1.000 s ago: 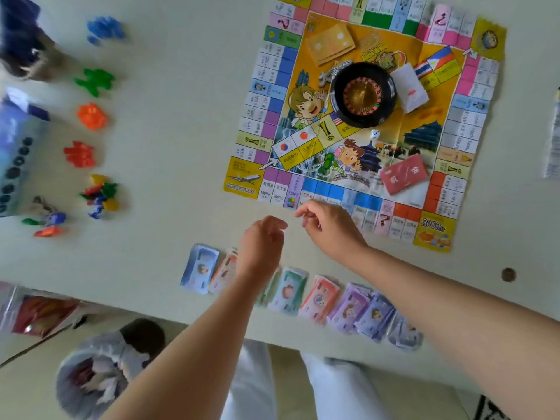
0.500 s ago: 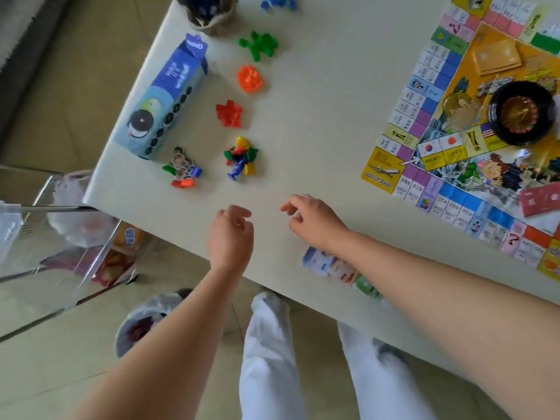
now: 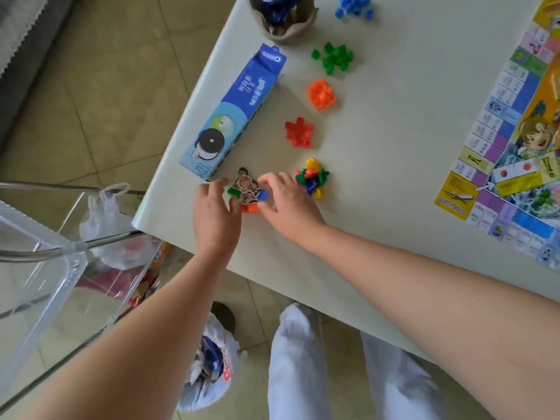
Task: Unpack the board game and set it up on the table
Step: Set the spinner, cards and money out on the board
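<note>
Both hands meet at a small pile of card figures (image 3: 246, 189) with coloured stands, near the counter's (image 3: 394, 147) near-left corner. The left hand (image 3: 215, 213) is on the pile's left and the right hand (image 3: 288, 204) on its right, fingers (image 3: 269, 180) arched over its far edge. Whether either grips a piece is unclear. Just right of the pile lies a heap of mixed pawns (image 3: 313, 178). Farther off sit red (image 3: 298, 133), orange (image 3: 321, 94), green (image 3: 335, 59) and blue (image 3: 353, 7) heaps in a row. A blue biscuit box (image 3: 233, 116) lies along the left edge. The board (image 3: 515, 147) lies at the right.
</note>
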Demonstrator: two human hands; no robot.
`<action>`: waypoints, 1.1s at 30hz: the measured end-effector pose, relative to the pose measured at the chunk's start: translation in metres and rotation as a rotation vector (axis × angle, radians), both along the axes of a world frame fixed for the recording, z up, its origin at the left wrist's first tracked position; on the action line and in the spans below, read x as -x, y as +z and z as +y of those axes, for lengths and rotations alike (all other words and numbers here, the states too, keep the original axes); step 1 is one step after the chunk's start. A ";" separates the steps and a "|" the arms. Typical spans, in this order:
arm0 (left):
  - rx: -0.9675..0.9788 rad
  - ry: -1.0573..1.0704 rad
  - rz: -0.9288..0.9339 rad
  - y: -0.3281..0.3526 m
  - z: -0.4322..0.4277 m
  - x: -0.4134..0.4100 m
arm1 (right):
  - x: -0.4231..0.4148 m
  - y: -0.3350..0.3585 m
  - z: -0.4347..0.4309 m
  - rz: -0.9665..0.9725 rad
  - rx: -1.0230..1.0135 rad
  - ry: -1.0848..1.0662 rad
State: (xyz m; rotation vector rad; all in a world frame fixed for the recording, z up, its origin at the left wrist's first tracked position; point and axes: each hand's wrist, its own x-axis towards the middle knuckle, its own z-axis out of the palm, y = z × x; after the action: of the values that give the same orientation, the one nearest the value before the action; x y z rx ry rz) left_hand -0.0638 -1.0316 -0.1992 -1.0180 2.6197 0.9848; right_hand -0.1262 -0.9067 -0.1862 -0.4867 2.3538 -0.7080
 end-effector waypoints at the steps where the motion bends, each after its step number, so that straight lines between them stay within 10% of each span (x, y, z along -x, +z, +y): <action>1: -0.002 -0.010 -0.001 -0.003 -0.002 0.002 | 0.001 -0.002 -0.009 0.021 -0.018 0.001; 23: -0.092 0.128 -0.049 0.001 -0.013 -0.005 | 0.002 -0.008 -0.012 0.082 -0.129 -0.127; 33: 0.052 -0.126 -0.197 -0.013 0.000 -0.017 | -0.018 -0.006 -0.005 -0.058 -0.282 -0.067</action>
State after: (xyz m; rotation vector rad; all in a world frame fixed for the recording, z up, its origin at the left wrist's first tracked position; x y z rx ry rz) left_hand -0.0472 -1.0312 -0.2117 -0.8980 2.5233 0.7517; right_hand -0.1077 -0.9121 -0.1924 -0.2613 2.3743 -0.4036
